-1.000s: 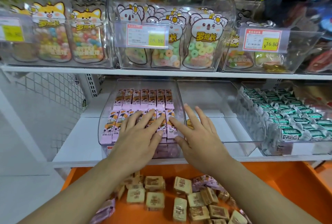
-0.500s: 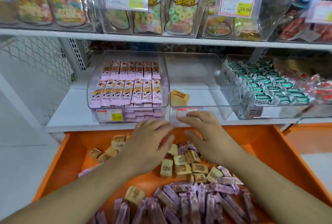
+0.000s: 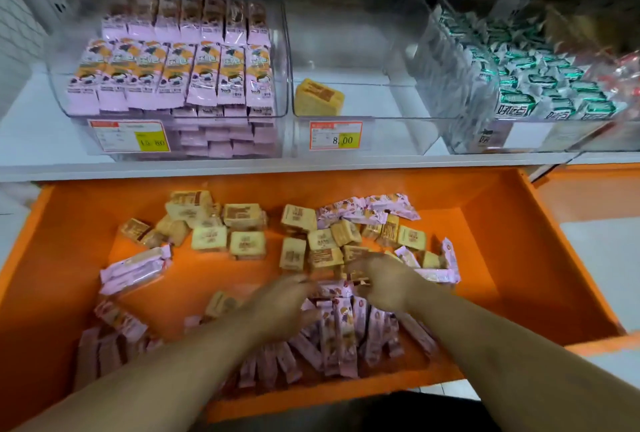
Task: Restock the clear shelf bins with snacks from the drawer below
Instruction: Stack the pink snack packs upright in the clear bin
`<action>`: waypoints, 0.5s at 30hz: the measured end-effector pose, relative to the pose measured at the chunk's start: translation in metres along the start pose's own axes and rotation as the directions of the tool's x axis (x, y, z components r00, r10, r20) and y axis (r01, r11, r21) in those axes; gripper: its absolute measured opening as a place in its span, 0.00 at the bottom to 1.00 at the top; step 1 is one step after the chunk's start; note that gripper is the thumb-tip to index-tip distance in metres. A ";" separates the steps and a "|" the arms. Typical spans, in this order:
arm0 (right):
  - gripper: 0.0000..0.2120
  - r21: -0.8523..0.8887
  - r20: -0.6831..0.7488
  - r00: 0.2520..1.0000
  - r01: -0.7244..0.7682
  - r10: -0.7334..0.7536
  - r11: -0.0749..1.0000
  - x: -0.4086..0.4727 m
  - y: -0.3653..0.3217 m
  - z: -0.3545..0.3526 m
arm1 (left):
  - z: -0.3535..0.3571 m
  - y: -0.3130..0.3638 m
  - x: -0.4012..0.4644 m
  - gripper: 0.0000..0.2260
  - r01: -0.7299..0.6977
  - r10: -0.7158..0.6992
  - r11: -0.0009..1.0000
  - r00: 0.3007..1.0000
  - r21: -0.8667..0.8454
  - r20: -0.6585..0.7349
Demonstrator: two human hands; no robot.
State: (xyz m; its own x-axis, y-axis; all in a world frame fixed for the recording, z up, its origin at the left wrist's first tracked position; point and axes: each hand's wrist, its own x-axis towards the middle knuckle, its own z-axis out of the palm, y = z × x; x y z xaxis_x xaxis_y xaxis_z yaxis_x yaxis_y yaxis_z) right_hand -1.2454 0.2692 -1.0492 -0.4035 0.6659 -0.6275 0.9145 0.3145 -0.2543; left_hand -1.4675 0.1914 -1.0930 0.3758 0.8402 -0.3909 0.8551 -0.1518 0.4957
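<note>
Both hands are down in the orange drawer (image 3: 512, 231), reaching into the loose snacks. The left hand (image 3: 280, 307) lies over the pink stick packets (image 3: 341, 331) near the drawer's front, fingers curled downward toward them; motion blur hides whether it actually grips any. The right hand (image 3: 384, 284) sits just beside it, fingers bent around the edge of a tan square packet (image 3: 356, 276) where the tan pile meets the pink ones, apparently pinching it, though the blur leaves the grasp uncertain.

Around the hands, more tan square packets (image 3: 242, 220) are scattered across the drawer's back half, and further pink packets lie at the left (image 3: 133, 267) and along the back right.

Above the drawer, a white shelf (image 3: 31, 113) carries three clear bins side by side. The left bin (image 3: 284, 51) is filled with neat rows of pink-and-orange packets (image 3: 176, 75) and has a price label on its front. The middle bin (image 3: 391, 134) holds a single yellow square packet (image 3: 318, 97) at its front left corner and bears a label (image 3: 336, 135) reading 8.00. The right bin (image 3: 446, 85) is packed with green-and-white wrapped snacks (image 3: 526, 85).
</note>
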 end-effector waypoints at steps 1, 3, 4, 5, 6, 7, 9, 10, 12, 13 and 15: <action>0.22 -0.002 0.006 1.000 -0.007 0.007 1.000 0.007 0.001 0.006 | 0.005 -0.002 0.005 0.23 -0.003 0.004 1.000 1.000 -0.009 0.030; 0.22 -0.006 0.010 1.000 -0.025 0.025 1.000 0.018 0.005 0.019 | 0.015 -0.002 0.017 0.23 -0.005 0.005 1.000 0.998 -0.009 0.057; 0.22 -0.005 0.008 0.999 -0.038 0.038 0.999 0.023 0.006 0.025 | 0.018 -0.002 0.022 0.23 0.001 -0.001 1.000 0.998 -0.003 0.058; 0.22 0.001 0.003 0.999 -0.053 0.053 0.999 0.027 0.007 0.030 | 0.022 -0.001 0.027 0.24 0.009 -0.009 1.000 0.999 0.005 0.054; 0.21 0.010 -0.006 0.997 -0.073 0.073 0.997 0.031 0.009 0.033 | 0.024 -0.001 0.032 0.26 0.022 -0.023 1.000 0.999 0.009 0.047; 0.18 0.029 -0.024 0.995 -0.092 0.092 0.995 0.035 0.010 0.037 | 0.027 -0.002 0.037 0.27 0.046 -0.046 0.999 0.998 0.002 0.046; 0.12 0.081 -0.066 0.989 -0.129 0.134 0.988 0.042 0.011 0.040 | 0.029 -0.004 0.047 0.27 0.080 -0.079 0.996 0.996 -0.030 0.051; 0.11 0.095 -0.079 0.985 -0.143 0.150 0.985 0.045 0.012 0.042 | 0.031 -0.005 0.052 0.27 0.088 -0.085 0.995 0.995 -0.045 0.058; 0.10 0.090 -0.093 0.982 -0.155 0.163 0.984 0.051 0.011 0.045 | 0.034 -0.006 0.061 0.28 0.100 -0.093 0.991 0.993 -0.085 0.076; 0.08 0.087 -0.098 0.981 -0.161 0.169 0.983 0.053 0.010 0.047 | 0.035 -0.006 0.063 0.28 0.103 -0.095 0.989 0.993 -0.107 0.076; 0.07 0.135 -0.100 0.978 -0.167 0.181 0.977 0.055 0.009 0.047 | 0.039 -0.006 0.067 0.29 0.109 -0.101 0.985 0.993 -0.132 0.065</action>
State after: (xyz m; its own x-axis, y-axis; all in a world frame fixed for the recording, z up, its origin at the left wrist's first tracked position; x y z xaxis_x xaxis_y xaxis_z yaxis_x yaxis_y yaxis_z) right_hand -1.2577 0.2773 -1.1206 -0.2318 0.7759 -0.5867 0.9644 0.1045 -0.2428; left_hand -1.4339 0.2283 -1.1524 0.3102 0.8156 -0.4884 0.8360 0.0106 0.5487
